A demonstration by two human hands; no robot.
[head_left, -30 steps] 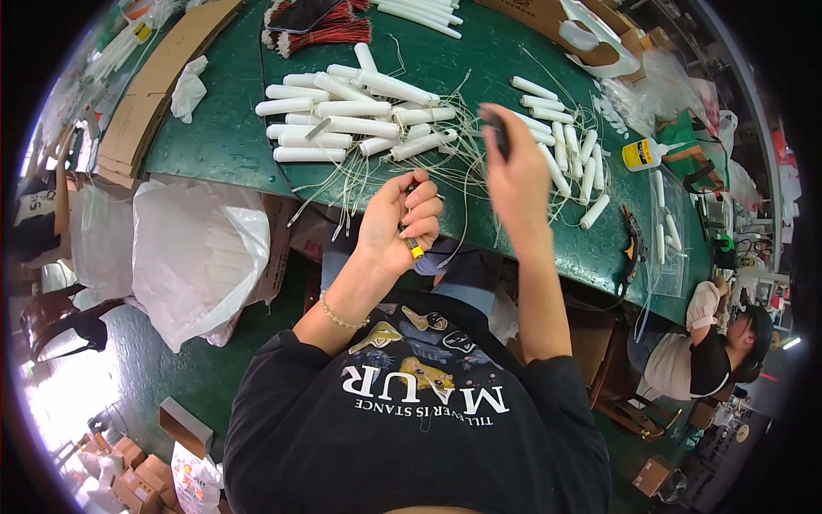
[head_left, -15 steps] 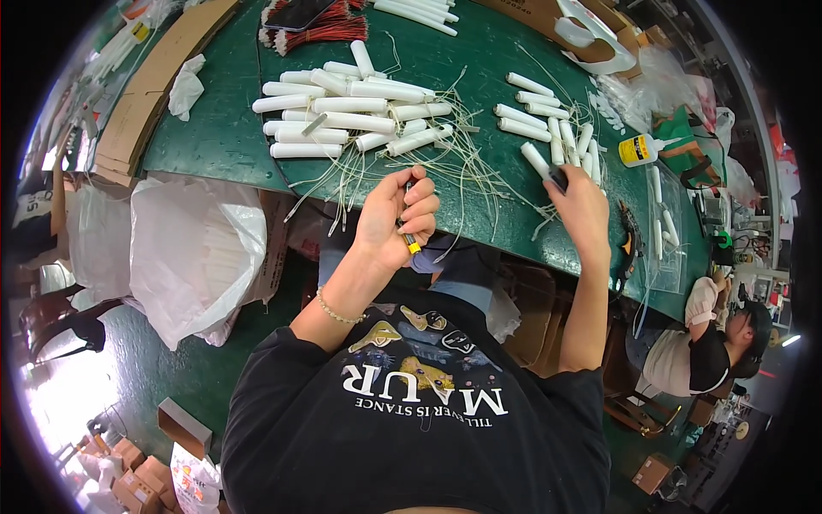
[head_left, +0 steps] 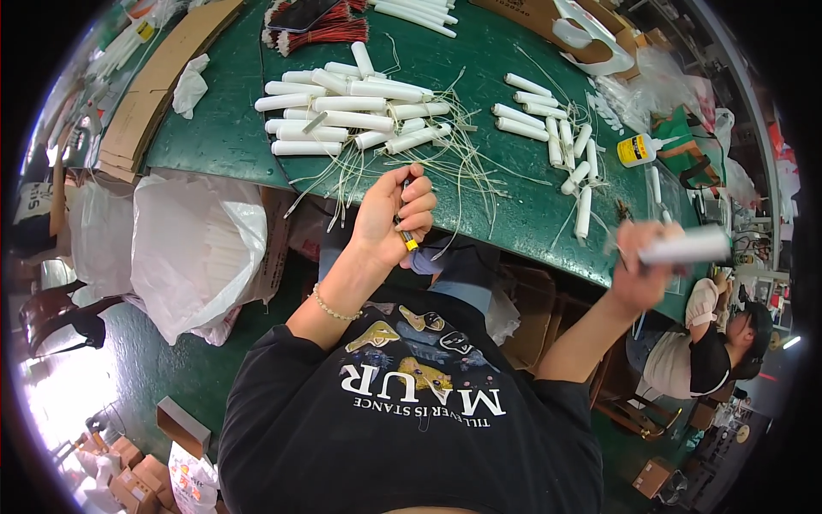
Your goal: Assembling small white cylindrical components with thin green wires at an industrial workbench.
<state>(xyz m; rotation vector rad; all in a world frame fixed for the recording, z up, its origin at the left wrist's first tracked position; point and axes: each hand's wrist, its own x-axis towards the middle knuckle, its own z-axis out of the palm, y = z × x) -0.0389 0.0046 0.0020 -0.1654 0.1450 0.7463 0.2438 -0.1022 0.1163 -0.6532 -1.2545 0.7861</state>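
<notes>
My left hand (head_left: 392, 214) is closed around a thin dark tool with a yellow end (head_left: 411, 244), held just off the table's near edge. Most of that tool is hidden by the fingers. Over the table's right front edge, my right hand (head_left: 640, 267), smeared by motion, grips a white tube (head_left: 685, 246) that points to the right. Beyond my left hand lies a heap of white tubes (head_left: 347, 104) with thin pale wires (head_left: 411, 171) trailing toward me. A smaller group of white tubes (head_left: 522, 118) lies to the right, near my right hand.
On the green table (head_left: 214, 141) stand a yellow-labelled bottle (head_left: 635, 151) at right and a bundle of red wires (head_left: 330, 32) under a dark phone (head_left: 300, 12) at the back. A large plastic bag (head_left: 193, 257) stands left. Another person (head_left: 715, 347) sits at right.
My right hand has swung right and toward me, away from the smaller group, carrying the white tube. My left hand has barely moved and still holds the dark tool.
</notes>
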